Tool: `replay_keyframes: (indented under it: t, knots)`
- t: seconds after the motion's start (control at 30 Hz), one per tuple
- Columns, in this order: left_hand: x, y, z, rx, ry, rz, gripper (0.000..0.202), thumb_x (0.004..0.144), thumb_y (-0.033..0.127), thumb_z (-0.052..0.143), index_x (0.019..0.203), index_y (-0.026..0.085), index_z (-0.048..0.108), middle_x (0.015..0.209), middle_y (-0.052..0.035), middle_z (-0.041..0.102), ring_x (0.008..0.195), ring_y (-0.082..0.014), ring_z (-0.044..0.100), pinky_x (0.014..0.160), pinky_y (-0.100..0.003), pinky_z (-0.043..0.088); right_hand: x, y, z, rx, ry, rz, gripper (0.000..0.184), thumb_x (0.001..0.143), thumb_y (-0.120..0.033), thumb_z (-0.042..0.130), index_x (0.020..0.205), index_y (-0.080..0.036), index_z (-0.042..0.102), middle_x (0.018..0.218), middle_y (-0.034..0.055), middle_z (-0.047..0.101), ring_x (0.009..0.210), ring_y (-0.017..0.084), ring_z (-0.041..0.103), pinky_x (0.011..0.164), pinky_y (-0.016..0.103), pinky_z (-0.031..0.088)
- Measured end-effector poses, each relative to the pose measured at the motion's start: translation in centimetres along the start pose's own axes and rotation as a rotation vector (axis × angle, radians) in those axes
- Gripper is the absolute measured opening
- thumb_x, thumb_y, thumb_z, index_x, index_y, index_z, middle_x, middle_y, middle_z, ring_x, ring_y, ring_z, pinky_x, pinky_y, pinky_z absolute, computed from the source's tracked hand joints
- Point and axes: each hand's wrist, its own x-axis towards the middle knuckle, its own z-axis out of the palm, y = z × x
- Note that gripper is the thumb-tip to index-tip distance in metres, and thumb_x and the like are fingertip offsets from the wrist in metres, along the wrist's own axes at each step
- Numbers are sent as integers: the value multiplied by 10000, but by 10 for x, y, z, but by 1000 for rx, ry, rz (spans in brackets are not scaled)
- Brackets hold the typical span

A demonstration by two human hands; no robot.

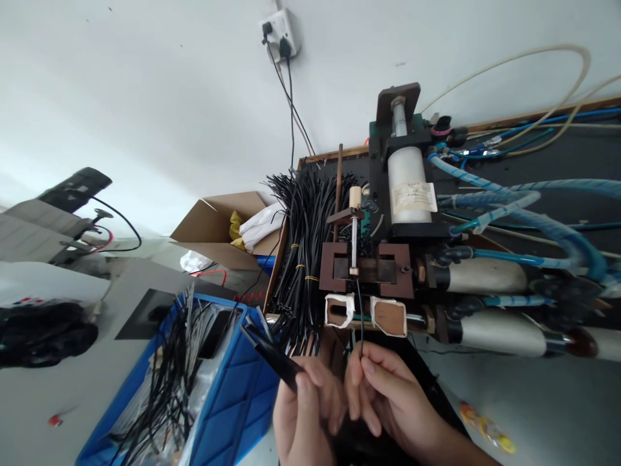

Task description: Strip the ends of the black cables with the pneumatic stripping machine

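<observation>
My left hand (308, 401) is closed around a black two-pronged tool (276, 362) that looks like tweezers, its narrow tips pointing up and left. Beside it, my right hand (388, 388) pinches the lower end of a thin black cable (361, 317). That cable runs upward between two white-rimmed pads (388, 317) to the brown clamp block (366, 268) of a pneumatic machine. A metal rod (354, 243) with a pale top reaches down to the cable's upper end. Both hands are close together just below the pads.
Bundles of black cables (305, 246) lie left of the machine. A blue crate (233, 388) holds more cables, and an open cardboard box (213, 226) stands behind it. Air cylinders (490, 275) and blue hoses (509, 194) fill the right side. A power socket (281, 35) hangs on the wall.
</observation>
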Motion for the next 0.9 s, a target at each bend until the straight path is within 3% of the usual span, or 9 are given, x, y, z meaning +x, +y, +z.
replay_keyframes:
  t: [0.17,0.33,0.57,0.9]
  knots:
    - [2,1,-9,33,-23,-34,251,1086,375,618,911,217,707,573,34,582,443,-77,514,478,-156,500,4,2,1,46,14,38,386,1020,-479,721,847,-140,659,627,56,733,373,52,474,376,146,271]
    - [0,3,-12,56,9,-41,251,1069,392,649,902,217,716,557,41,573,421,-80,494,462,-171,497,6,1,3,64,18,75,414,997,-520,735,824,-164,615,548,37,692,353,58,454,360,139,262]
    - [1,8,-14,74,-87,6,252,1102,349,573,954,222,733,574,29,582,414,-87,493,453,-179,499,8,1,6,134,-6,96,374,1015,-487,711,853,-158,639,540,34,702,328,57,434,349,136,256]
    - [1,18,-12,18,-142,-37,254,1078,365,603,928,208,735,574,30,513,427,-102,484,468,-219,501,10,3,11,207,-19,89,351,1034,-449,684,836,-162,641,531,22,690,319,47,411,371,129,286]
